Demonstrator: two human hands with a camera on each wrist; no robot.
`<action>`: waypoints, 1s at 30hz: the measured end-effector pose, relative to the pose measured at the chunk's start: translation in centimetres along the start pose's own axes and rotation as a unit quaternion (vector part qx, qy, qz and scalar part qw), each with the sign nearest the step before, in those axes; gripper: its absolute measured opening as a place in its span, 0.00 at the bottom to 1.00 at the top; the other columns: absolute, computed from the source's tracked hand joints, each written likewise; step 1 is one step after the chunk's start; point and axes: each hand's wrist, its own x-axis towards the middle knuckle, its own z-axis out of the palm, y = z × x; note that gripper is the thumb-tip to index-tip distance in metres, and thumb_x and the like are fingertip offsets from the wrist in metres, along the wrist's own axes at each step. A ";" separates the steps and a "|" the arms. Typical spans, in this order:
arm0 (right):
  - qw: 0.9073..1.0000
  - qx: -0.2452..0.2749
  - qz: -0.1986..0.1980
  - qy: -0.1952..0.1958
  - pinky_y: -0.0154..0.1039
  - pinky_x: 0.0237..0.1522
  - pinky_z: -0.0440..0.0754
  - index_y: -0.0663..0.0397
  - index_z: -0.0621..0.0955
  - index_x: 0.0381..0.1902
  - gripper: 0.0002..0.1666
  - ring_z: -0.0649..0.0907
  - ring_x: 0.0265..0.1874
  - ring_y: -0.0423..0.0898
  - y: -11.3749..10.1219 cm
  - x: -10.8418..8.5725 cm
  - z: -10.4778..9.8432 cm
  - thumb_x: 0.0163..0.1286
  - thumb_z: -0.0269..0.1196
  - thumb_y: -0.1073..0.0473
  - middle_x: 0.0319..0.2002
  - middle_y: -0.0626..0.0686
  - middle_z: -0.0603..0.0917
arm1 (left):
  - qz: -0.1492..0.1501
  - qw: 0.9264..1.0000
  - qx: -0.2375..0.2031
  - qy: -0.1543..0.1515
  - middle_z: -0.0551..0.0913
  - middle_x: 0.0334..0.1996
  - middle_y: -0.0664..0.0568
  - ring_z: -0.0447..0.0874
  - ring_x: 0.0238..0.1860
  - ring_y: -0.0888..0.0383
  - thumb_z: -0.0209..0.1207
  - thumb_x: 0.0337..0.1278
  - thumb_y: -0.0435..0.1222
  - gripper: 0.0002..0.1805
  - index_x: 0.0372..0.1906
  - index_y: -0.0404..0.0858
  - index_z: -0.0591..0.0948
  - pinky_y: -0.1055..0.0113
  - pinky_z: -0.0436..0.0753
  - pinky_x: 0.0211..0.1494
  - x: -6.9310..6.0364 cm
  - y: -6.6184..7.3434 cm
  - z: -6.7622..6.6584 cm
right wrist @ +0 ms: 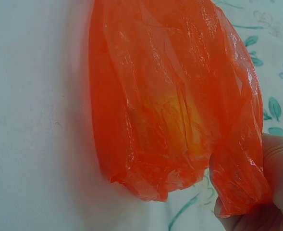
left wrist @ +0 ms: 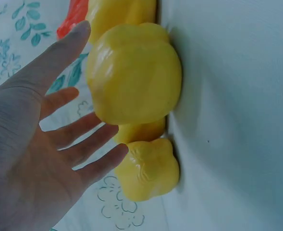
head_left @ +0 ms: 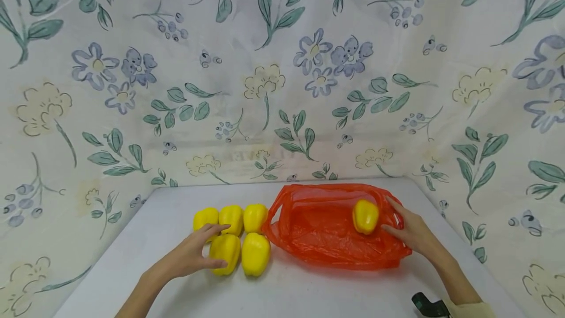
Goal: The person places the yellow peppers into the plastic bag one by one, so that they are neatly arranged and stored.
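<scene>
Several yellow bell peppers stand in two rows on the left of the table, among them a front-left bell pepper (head_left: 226, 254) and a front-right one (head_left: 256, 254). Fingers spread and thumb apart, my left hand (head_left: 190, 256) reaches to the front-left pepper; the left wrist view shows that bell pepper (left wrist: 134, 74) just beyond the fingertips, and whether they touch cannot be told. A red plastic bag (head_left: 326, 239) lies with its mouth spread, and one yellow bell pepper (head_left: 365, 216) sits inside. My right hand (head_left: 412, 227) pinches the bag's right edge, its bunched film (right wrist: 239, 183) between thumb and fingers.
The white table (head_left: 167, 220) ends at a floral cloth (head_left: 265, 112) hanging behind and at the sides. A dark object (head_left: 430, 304) shows by my right sleeve (head_left: 470, 309) at the bottom edge.
</scene>
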 end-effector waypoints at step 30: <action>1.000 0.002 0.005 -0.006 0.46 0.39 0.88 0.59 0.57 0.76 0.50 0.80 0.51 0.64 -0.3 -0.3 -0.2 0.63 0.69 0.57 0.64 0.72 0.71 | 0.025 0.999 0.012 -0.022 0.76 0.60 0.48 0.76 0.59 0.47 0.74 0.40 0.55 0.48 0.70 0.48 0.68 0.37 0.76 0.61 -0.3 -1.0 0.5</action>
